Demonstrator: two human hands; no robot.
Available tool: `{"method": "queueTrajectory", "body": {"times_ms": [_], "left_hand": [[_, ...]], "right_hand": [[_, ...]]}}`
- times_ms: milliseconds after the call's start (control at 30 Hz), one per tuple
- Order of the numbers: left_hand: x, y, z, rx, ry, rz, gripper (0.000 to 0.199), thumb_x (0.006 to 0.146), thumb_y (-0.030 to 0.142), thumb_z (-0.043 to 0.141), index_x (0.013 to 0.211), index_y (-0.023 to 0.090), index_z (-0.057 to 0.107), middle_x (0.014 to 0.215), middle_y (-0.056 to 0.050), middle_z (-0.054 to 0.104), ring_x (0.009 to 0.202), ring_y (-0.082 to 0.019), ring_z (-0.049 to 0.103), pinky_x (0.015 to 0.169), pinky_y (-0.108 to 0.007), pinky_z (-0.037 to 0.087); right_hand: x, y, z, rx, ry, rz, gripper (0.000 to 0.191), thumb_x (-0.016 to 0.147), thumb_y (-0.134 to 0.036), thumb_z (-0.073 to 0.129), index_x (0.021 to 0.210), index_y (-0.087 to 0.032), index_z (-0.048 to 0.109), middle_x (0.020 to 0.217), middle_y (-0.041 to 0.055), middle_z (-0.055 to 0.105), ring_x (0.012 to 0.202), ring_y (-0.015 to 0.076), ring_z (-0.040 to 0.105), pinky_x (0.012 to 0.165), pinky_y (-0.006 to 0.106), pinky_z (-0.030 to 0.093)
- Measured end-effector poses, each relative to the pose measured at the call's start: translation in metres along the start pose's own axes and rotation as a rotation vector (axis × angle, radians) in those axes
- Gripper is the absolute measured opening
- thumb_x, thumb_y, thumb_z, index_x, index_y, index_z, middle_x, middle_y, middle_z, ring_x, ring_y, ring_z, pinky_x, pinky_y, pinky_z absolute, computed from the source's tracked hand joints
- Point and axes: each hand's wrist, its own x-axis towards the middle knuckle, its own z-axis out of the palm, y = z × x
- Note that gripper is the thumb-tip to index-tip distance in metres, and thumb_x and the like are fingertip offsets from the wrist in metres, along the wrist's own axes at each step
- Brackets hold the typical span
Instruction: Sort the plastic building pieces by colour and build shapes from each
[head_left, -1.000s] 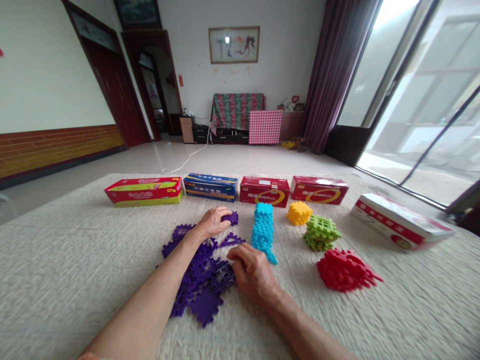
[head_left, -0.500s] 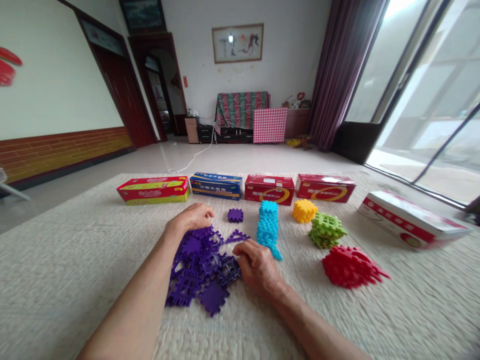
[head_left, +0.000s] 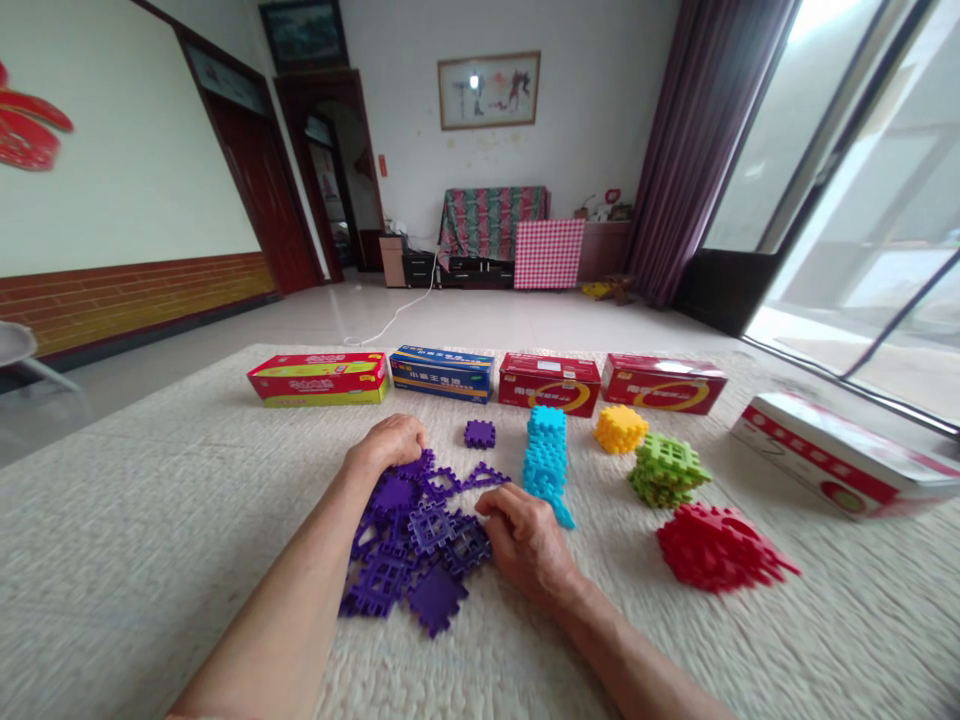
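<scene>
A loose heap of flat purple interlocking pieces (head_left: 396,494) lies on the cloth-covered surface. At its far edge my left hand (head_left: 390,440) has curled fingers on a purple piece. My right hand (head_left: 525,530) is closed at the heap's right edge, beside a dark purple lattice piece (head_left: 466,545); what lies between its fingertips is hidden. Beyond the heap sits a small purple stack (head_left: 480,433). Right of it stand a light blue stack (head_left: 545,455), a yellow stack (head_left: 621,428), a green stack (head_left: 666,470) and a red pile (head_left: 724,548).
Along the far edge of the pale textured cloth (head_left: 187,510) stand a red and green box (head_left: 319,380), a blue box (head_left: 442,375) and two dark red boxes (head_left: 550,384) (head_left: 665,383). A white and red box (head_left: 844,455) lies at the right.
The whole view has shifted, so things appear slightly farther right. A purple lattice piece in the middle of the heap shows more clearly. Both hands remain at nearly the same places by the heap.
</scene>
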Motion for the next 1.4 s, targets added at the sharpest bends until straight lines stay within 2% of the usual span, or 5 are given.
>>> {"method": "queueTrajectory", "body": {"times_ms": [200,533,900,1067,1400], "left_hand": [[-0.002,-0.017,-0.014,-0.048,0.064,-0.024,0.023,0.063,0.018,0.057,0.078,0.021,0.074,0.074,-0.002,0.072,0.072,-0.016,0.064,0.063,-0.022,0.043],[0.014,-0.010,0.001,-0.051,0.495,-0.010,0.022,0.073,0.017,0.052,0.088,0.023,0.067,0.088,-0.003,0.069,0.082,-0.017,0.062,0.074,-0.025,0.045],[0.004,-0.017,-0.007,-0.108,0.036,0.128,0.035,0.058,0.027,0.066,0.093,0.021,0.071,0.084,-0.001,0.068,0.078,-0.018,0.062,0.066,-0.023,0.045],[0.001,-0.017,-0.009,-0.113,0.004,0.122,0.059,0.056,0.032,0.069,0.115,0.024,0.065,0.104,-0.004,0.068,0.094,-0.022,0.062,0.075,-0.025,0.047],[0.015,-0.029,0.006,-0.201,0.087,0.136,0.042,0.063,0.028,0.063,0.104,0.019,0.069,0.096,-0.005,0.071,0.090,-0.021,0.064,0.079,-0.027,0.048]], "right_hand": [[0.000,-0.001,-0.001,0.000,-0.006,0.007,0.024,0.074,0.000,0.045,0.077,-0.019,0.060,0.075,0.0003,0.061,0.069,0.0120,0.057,0.063,0.021,0.040],[0.000,-0.002,-0.001,-0.010,-0.004,0.013,0.025,0.073,0.001,0.045,0.076,-0.019,0.060,0.074,0.0002,0.061,0.068,0.0120,0.057,0.062,0.021,0.040],[0.000,-0.002,-0.001,-0.015,-0.004,0.009,0.025,0.073,0.001,0.046,0.077,-0.019,0.060,0.074,0.0003,0.061,0.069,0.0120,0.057,0.063,0.020,0.040],[0.000,-0.002,-0.001,-0.019,0.002,0.007,0.026,0.073,0.001,0.045,0.077,-0.020,0.060,0.073,0.0003,0.061,0.068,0.0122,0.057,0.062,0.020,0.041],[0.001,-0.003,-0.001,-0.023,0.005,0.008,0.026,0.074,0.001,0.045,0.076,-0.020,0.061,0.072,0.0002,0.061,0.067,0.0119,0.056,0.062,0.020,0.040]]}}
